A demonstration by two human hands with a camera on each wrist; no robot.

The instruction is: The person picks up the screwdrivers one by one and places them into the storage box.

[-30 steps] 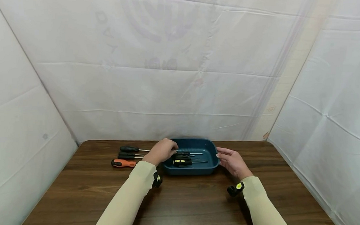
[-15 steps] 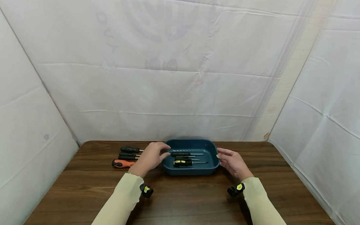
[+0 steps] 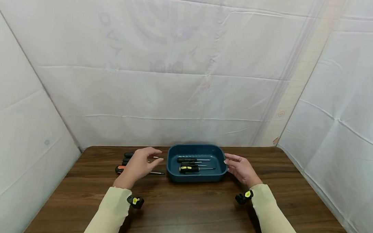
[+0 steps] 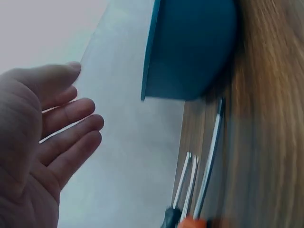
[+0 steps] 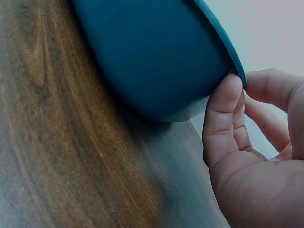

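- The left hand (image 3: 141, 163) hovers over the screwdrivers (image 3: 126, 162) lying on the table (image 3: 189, 205) at 9 o'clock from the tray (image 3: 197, 176); its fingers are spread, loosely bent, and hold nothing.
- The left wrist view shows that palm (image 4: 33, 156) open, fingers apart, with three metal shafts (image 4: 206, 161) and an orange handle tip (image 4: 192, 222) on the wood below the tray's corner (image 4: 190, 52).
- The right hand (image 3: 241, 168) sits at the tray's 3 o'clock side; the right wrist view shows its thumb (image 5: 222, 118) touching the tray's rim (image 5: 232, 59), the other fingers relaxed and curved behind it, not clamped.
- The tray stands at the table's 12 o'clock edge, near the white backdrop.
- Inside it lie three screwdrivers: a yellow-and-black one (image 3: 189, 169) nearest the person, and two black ones (image 3: 188, 160) beyond it, shafts pointing to 3 o'clock.
- The orange-handled screwdriver (image 3: 118, 169) is the nearest of the outside group, partly hidden by the left hand.
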